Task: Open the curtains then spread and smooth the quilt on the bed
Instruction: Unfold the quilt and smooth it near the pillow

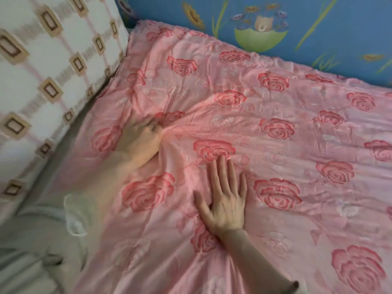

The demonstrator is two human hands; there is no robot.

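Head camera looked down on a pink quilt printed with red roses, which lay spread over the bed just beside a white pillow patterned with brown rectangles. The quilt's near corner touched the pillow's lower edge, and from there the cloth ran away from the pillow across the rest of the frame.

The left hand rested palm down on the quilt near the pillow, its forearm reaching in from the side of the pillow's bottom end. The hand was smeared by blur, yet its fingers appeared stretched out along the cloth rather than curled into it. Creases fanned out from its fingertips and thumb side.

The right hand lay farther from the pillow, well apart from the left one. It pressed flat on the quilt with the fingers straight and a little spread, the thumb angled toward the pillow, and the middle fingertips touching the edge of a rose. Its forearm came up from the bottom edge, wrist straight. Neither hand gripped any fabric.

A strip of grey sheet showed between the pillow and the quilt's edge. Beyond the quilt, on the side away from the camera, stood a blue surface painted with flowers and a small bear.
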